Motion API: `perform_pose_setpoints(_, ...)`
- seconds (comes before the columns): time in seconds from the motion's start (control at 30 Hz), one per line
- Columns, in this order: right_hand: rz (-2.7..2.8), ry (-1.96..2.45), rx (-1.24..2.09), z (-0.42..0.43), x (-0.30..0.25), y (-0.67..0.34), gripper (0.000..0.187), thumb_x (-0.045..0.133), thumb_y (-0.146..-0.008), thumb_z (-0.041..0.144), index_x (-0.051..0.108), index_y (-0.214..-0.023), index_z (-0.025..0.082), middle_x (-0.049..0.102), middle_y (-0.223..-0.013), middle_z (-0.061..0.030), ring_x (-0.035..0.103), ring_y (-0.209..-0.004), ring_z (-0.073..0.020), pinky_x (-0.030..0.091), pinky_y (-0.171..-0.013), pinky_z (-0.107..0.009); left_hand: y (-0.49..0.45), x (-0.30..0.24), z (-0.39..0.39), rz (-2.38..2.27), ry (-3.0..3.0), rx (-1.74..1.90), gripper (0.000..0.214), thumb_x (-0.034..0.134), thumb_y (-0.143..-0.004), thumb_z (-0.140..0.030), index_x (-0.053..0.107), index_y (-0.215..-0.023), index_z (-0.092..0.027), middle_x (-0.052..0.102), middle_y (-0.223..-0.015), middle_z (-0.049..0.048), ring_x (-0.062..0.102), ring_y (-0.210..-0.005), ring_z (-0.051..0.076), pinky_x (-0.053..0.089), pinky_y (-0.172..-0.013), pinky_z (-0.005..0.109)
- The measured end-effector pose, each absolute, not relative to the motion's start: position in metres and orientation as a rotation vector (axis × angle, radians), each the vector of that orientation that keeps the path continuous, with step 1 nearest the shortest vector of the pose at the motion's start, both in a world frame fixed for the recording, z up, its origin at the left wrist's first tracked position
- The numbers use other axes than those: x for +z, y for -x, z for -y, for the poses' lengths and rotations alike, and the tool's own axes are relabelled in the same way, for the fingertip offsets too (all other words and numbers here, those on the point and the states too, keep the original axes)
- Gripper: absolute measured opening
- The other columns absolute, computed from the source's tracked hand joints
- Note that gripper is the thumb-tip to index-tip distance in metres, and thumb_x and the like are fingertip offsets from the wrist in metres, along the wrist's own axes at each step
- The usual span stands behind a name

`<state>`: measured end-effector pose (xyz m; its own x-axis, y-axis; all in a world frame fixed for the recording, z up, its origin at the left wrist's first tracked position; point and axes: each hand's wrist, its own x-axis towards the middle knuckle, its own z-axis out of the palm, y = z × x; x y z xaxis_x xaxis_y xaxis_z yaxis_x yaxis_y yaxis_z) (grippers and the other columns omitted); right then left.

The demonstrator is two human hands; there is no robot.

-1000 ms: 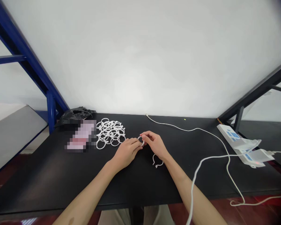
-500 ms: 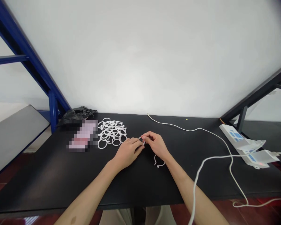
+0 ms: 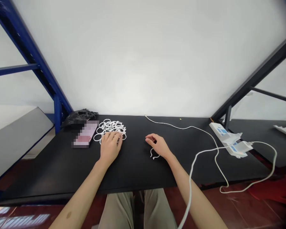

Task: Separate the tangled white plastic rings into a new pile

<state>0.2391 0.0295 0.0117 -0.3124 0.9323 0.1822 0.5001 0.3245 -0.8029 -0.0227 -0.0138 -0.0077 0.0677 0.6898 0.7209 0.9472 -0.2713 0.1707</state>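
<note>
A heap of white plastic rings lies on the black table, left of centre. My left hand rests on the near edge of that heap, fingers bent down onto the rings; whether it grips one is hidden. My right hand rests on the table at the middle with its fingers curled loosely and nothing visible in them. A single open white ring lies on the table just below my right hand, touching its heel.
A blurred pink flat object lies left of the rings, with a black plastic bag behind it. A white cable runs across the right side to a white power strip. Blue steel frame stands at left.
Both hands were pinched together on one ring at the middle. My left hand has moved left onto the heap of rings; my right hand stays in the middle, its fingers curled.
</note>
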Motion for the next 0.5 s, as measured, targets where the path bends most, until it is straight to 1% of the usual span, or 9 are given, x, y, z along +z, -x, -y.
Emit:
perform_pose_setpoints(0.17,2.173,1.196,0.594,-0.003,0.009,-0.253,0.028,0.069,-0.086,0.045,0.069,-0.101,0.022,0.068,-0.096,-0.0045,0.059,-0.095,-0.0203,0.046,-0.089,-0.037,0.040,-0.015,0.020,1.812,1.862,-1.014,0.018,0.053,-0.093,-0.021,0.071,-0.098,-0.022,0.069,-0.117,0.0116,0.050,-0.106,0.035,0.041,-0.082,0.049)
perform_pose_setpoints(0.23,2.270,1.215,0.438,0.003,0.007,-0.253,0.027,0.069,-0.086,0.046,0.069,-0.098,0.022,0.067,-0.097,-0.0048,0.057,-0.095,-0.0216,0.045,-0.090,-0.038,0.040,-0.016,0.021,1.822,1.864,-1.017,0.020,0.053,-0.092,-0.020,0.072,-0.099,-0.022,0.068,-0.120,0.0122,0.048,-0.109,0.037,0.041,-0.084,0.052)
perform_pose_setpoints(0.3,2.325,1.271,0.289,0.006,0.005,-0.251,0.025,0.065,-0.090,0.046,0.068,-0.087,0.022,0.065,-0.094,-0.0051,0.056,-0.092,-0.0219,0.043,-0.088,-0.038,0.038,-0.016,0.024,1.811,1.873,-1.014,0.021,0.052,-0.092,-0.020,0.071,-0.101,-0.022,0.068,-0.120,0.0128,0.048,-0.109,0.037,0.042,-0.085,0.053)
perform_pose_setpoints(0.4,2.352,1.371,0.106,0.007,0.002,-0.245,0.034,0.054,-0.097,0.042,0.060,-0.072,0.021,0.062,-0.087,-0.0063,0.054,-0.086,-0.0220,0.042,-0.083,-0.037,0.035,-0.014,0.028,1.774,1.896,-1.008,0.020,0.051,-0.093,-0.020,0.070,-0.099,-0.022,0.068,-0.115,0.0124,0.050,-0.108,0.035,0.043,-0.084,0.050)
perform_pose_setpoints(0.5,2.369,1.460,0.007,0.005,0.000,-0.241,0.039,0.047,-0.100,0.041,0.056,-0.067,0.022,0.061,-0.083,-0.0074,0.056,-0.084,-0.0225,0.041,-0.079,-0.036,0.030,-0.012,0.033,1.701,1.974,-0.966,0.019,0.051,-0.093,-0.018,0.068,-0.098,-0.022,0.068,-0.109,0.0109,0.052,-0.104,0.032,0.043,-0.083,0.048)
